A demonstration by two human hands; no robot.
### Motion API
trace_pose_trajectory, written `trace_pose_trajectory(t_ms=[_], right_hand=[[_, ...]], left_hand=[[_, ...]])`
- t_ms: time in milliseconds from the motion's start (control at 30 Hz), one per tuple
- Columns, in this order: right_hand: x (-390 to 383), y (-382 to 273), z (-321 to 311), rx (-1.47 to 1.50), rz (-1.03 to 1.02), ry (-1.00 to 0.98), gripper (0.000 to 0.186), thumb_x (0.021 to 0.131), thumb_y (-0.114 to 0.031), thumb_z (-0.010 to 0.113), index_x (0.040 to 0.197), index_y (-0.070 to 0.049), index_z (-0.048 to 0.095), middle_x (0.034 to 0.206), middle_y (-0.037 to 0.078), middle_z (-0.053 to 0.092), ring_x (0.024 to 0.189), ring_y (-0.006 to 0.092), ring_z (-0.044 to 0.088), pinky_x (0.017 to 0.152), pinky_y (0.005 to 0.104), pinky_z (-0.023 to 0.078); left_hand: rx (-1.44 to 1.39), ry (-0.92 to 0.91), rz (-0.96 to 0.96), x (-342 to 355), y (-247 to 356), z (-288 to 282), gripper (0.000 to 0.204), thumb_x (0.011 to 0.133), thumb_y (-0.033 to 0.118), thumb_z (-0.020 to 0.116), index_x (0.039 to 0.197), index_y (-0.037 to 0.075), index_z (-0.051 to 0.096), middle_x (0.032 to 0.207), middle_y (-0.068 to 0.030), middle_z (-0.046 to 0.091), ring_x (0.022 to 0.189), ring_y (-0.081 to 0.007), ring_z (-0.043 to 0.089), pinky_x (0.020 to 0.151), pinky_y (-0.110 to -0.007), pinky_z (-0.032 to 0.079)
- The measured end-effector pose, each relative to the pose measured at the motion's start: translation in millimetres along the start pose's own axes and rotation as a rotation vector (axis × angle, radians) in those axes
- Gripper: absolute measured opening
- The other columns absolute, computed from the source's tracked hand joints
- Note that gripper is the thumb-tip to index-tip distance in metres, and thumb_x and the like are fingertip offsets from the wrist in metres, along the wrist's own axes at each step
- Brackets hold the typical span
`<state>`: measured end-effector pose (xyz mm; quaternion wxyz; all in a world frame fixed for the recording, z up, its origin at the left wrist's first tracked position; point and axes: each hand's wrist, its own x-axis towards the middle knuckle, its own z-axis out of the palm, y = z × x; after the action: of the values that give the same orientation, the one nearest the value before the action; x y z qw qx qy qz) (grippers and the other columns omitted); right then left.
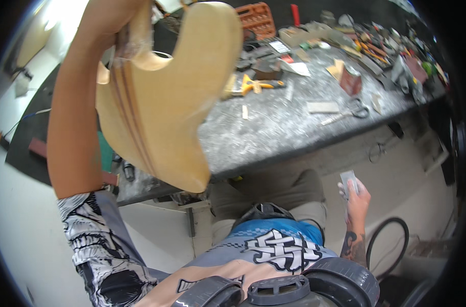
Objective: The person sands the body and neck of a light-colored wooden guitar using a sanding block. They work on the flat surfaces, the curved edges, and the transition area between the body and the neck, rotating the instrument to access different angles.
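Note:
A pale wooden electric guitar body [176,102] with dark stripes along its middle is raised at the upper left, back of the bench edge. My left hand [121,13] is at the top edge of the view, closed around the neck [139,30]; its fingers are mostly hidden. Lower right, away from the guitar, my right hand [358,197] grips a folded piece of grey sandpaper [349,183] between thumb and fingers.
The dusty dark workbench [274,138] holds scissors [356,110], a grey block [323,107], a yellow-handled tool [258,85] and an orange case [257,20]. Many tools crowd its far right. A black hose [396,225] curves beside my right forearm. My respirator [279,290] fills the lower edge.

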<state>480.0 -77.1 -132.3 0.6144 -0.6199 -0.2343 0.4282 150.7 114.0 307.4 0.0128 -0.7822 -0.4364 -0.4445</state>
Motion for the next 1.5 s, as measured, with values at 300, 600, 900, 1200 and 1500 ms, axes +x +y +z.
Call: trace_pose_trajectory(t_ms=[300, 600, 900, 1200, 1500], right_hand=[[18.9, -3.8, 26.9, -0.043, -0.044, -0.064, 0.033, 0.102, -0.016, 0.066, 0.126, 0.006, 0.065, 0.101, 0.010, 0.072, 0.083, 0.0156, 0.073, 0.068, 0.0257, 0.052], [30.0, -25.1, 52.1, -0.008, -0.084, -0.114, 0.036, 0.103, -0.017, 0.065, 0.130, 0.007, 0.062, 0.106, 0.011, 0.071, 0.088, 0.0175, 0.073, 0.072, 0.0277, 0.054], [37.9, -34.0, 77.5, 0.042, -0.080, -0.206, 0.037, 0.103, -0.016, 0.064, 0.132, 0.008, 0.061, 0.111, 0.012, 0.071, 0.092, 0.0187, 0.074, 0.077, 0.0291, 0.055], [46.2, -38.1, 79.4, 0.086, -0.116, -0.253, 0.036, 0.103, -0.017, 0.064, 0.131, 0.005, 0.062, 0.113, 0.011, 0.072, 0.093, 0.0185, 0.073, 0.079, 0.0294, 0.055], [48.4, -49.0, 106.0, 0.138, -0.108, -0.342, 0.038, 0.105, -0.018, 0.061, 0.136, 0.003, 0.059, 0.122, 0.011, 0.070, 0.104, 0.0212, 0.072, 0.083, 0.0313, 0.056]], left_hand=[[0.164, 0.381, 0.224, 4.6, -5.7, -46.9, 0.025, 0.085, 0.017, 0.072, 0.096, -0.005, 0.068, 0.081, -0.0092, 0.070, 0.071, -0.0164, 0.066, 0.066, -0.033, 0.051], [0.074, 0.693, 0.188, 12.6, -46.9, -43.8, 0.026, 0.087, 0.018, 0.077, 0.088, -0.007, 0.072, 0.080, -0.0127, 0.073, 0.072, -0.0207, 0.069, 0.068, -0.035, 0.052], [0.038, 0.709, -0.006, 6.3, -49.1, -71.9, 0.026, 0.086, 0.014, 0.079, 0.097, -0.008, 0.071, 0.086, -0.0139, 0.073, 0.075, -0.0207, 0.069, 0.069, -0.037, 0.054], [0.192, 0.804, 0.071, -9.5, -94.9, -79.3, 0.034, 0.088, 0.016, 0.079, 0.110, -0.007, 0.068, 0.097, -0.0172, 0.075, 0.084, -0.0260, 0.071, 0.075, -0.038, 0.055], [0.103, 0.547, -0.154, -7.5, -99.2, -116.9, 0.033, 0.096, 0.012, 0.072, 0.121, -0.008, 0.062, 0.109, -0.0182, 0.072, 0.096, -0.0262, 0.069, 0.082, -0.038, 0.055]])
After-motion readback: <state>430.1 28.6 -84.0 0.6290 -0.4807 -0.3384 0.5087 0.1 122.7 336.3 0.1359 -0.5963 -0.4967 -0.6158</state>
